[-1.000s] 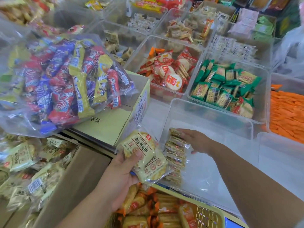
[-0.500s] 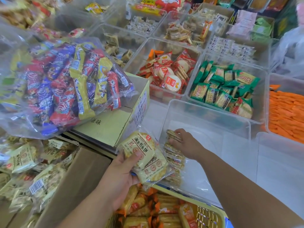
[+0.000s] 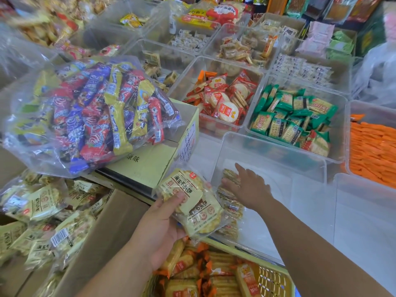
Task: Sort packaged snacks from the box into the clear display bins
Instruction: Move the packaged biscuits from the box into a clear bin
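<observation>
**Held packets just left of the row in the bin**

The fingers [image 3: 229, 182] of the right hand [image 3: 249, 187] are held straight and a little apart. Nothing is clamped, and they are laid flat on the far end of a row of packets [image 3: 231, 207]. The row is stood on edge, its long axis running from those fingertips back toward the person along the left wall of the clear bin [image 3: 274, 147].

Just left of those fingers, and nearer, the cracker packets [image 3: 190, 203] are clamped in the left hand [image 3: 159, 230]. The thumb [image 3: 177, 197] is pressed on the top wrapper, and the other fingers are hidden beneath. The stack is held over the bin's near-left edge, its long axis roughly in line with the row. The coming move is judged to turn on that short gap to the right, and the left hand is plainly the nearer.

Further left of the left hand, pale packets [image 3: 40, 206] are heaped in the cardboard box [image 3: 102, 228]. Beyond the right fingertips, red packets [image 3: 220, 103] and green packets [image 3: 289, 123] are held in separate bins, and orange packs [image 3: 372, 151] fill one far to the right. Below both wrists a yellow basket [image 3: 270, 279] is seen, packed with orange-edged crackers [image 3: 192, 266]. Beyond the left thumb, a clear bag of mixed bars [image 3: 92, 116] is rested on a closed carton [image 3: 150, 161]
</observation>
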`<state>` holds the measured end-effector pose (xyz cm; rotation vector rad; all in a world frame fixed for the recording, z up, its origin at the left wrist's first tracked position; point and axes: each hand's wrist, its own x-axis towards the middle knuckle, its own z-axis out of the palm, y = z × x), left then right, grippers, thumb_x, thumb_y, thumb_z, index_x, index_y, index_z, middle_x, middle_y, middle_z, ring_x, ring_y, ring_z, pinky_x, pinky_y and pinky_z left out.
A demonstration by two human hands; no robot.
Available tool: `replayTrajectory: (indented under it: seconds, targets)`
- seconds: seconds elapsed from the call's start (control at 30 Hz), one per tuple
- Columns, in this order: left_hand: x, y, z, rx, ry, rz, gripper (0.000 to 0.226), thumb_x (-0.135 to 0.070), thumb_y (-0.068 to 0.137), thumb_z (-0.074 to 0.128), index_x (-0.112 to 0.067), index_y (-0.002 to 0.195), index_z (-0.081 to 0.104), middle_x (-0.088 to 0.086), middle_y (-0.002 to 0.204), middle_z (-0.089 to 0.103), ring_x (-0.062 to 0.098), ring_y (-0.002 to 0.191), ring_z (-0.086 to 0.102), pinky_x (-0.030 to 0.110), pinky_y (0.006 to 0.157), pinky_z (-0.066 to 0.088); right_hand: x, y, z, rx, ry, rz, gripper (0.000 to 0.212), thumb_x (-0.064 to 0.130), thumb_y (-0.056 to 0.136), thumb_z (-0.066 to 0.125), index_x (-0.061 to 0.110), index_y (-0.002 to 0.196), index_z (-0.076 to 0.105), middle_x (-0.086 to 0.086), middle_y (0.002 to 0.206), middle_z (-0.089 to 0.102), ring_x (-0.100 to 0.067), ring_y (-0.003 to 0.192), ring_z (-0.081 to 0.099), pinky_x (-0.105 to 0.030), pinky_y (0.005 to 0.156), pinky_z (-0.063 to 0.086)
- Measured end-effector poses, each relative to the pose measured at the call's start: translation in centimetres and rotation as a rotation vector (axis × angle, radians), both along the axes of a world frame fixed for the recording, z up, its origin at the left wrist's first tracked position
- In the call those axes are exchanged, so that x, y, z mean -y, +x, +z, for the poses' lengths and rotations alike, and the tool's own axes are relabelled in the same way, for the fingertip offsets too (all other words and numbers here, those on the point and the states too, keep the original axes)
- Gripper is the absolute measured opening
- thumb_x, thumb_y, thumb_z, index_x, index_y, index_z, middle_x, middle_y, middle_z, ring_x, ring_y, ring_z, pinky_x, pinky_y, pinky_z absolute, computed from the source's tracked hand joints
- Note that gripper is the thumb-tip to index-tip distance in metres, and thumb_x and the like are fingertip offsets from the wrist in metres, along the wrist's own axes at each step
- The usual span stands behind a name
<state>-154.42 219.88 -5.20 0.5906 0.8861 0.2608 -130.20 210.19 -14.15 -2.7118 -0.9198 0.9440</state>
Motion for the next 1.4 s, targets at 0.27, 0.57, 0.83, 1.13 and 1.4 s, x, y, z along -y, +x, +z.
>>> replayTrajectory:
  seconds: [0.27, 0.57, 0.83, 1.13, 1.4]
  targets:
    - [0.4, 0.0, 1.8, -0.006, 0.137, -0.085, 0.038, -0.03, 0.09, 0.072, -0.023, 0.127, 0.07, 0.013, 0.128, 0.072, 0.035, 0.115, 0.07, 0.051, 0.083, 0.062, 2.9, -7.4, 9.8, -0.278, 0.784, -0.177, 0.05, 0.077, 0.081, 0.049, 0.053, 0.125, 0.054, 0.021, 0.113, 0.061, 0.002, 0.104, 0.059, -0.012, 0.076, 0.046]
    - [0.6, -0.5, 3.3, -0.047, 0.084, -0.311, 0.052, -0.025, 0.074, 0.083, -0.007, 0.122, 0.073, 0.028, 0.127, 0.068, 0.046, 0.114, 0.068, 0.054, 0.091, 0.059, 6.4, -8.3, 12.8, -0.284, 0.864, 0.345, 0.088, 0.02, 0.07, 0.079, 0.038, 0.149, 0.046, 0.014, 0.166, 0.019, -0.014, 0.154, 0.016, -0.051, 0.118, 0.029]
    - [1.1, -0.2, 4.2, 0.017, 0.044, -0.485, 0.091, -0.043, 0.059, 0.099, -0.002, 0.133, 0.064, 0.029, 0.131, 0.065, 0.043, 0.117, 0.066, 0.048, 0.09, 0.055, 6.7, -8.7, 12.3, -0.199, 0.945, 0.311, 0.065, 0.013, 0.071, 0.086, 0.02, 0.132, 0.066, 0.005, 0.148, 0.053, -0.008, 0.139, 0.045, -0.043, 0.111, 0.041]
    - [1.0, -0.2, 2.3, 0.006, 0.105, -0.419, 0.061, -0.007, 0.045, 0.103, -0.018, 0.098, 0.074, 0.02, 0.116, 0.071, 0.037, 0.087, 0.074, 0.042, 0.068, 0.062, 7.0, -7.3, 9.4, -0.665, 1.149, -0.641, 0.036, 0.031, 0.077, 0.071, 0.025, 0.112, 0.075, 0.002, 0.116, 0.074, -0.014, 0.109, 0.069, -0.03, 0.087, 0.053]
    - [0.0, 0.6, 0.2, -0.087, 0.249, -0.122, 0.07, -0.001, 0.062, 0.084, -0.035, 0.121, 0.07, 0.016, 0.127, 0.066, 0.039, 0.095, 0.076, 0.041, 0.066, 0.063, 7.6, -0.8, 6.4, -0.768, 0.912, -0.712, 0.047, 0.0, 0.078, 0.078, 0.014, 0.122, 0.069, -0.005, 0.116, 0.073, -0.016, 0.104, 0.067, -0.027, 0.094, 0.045]
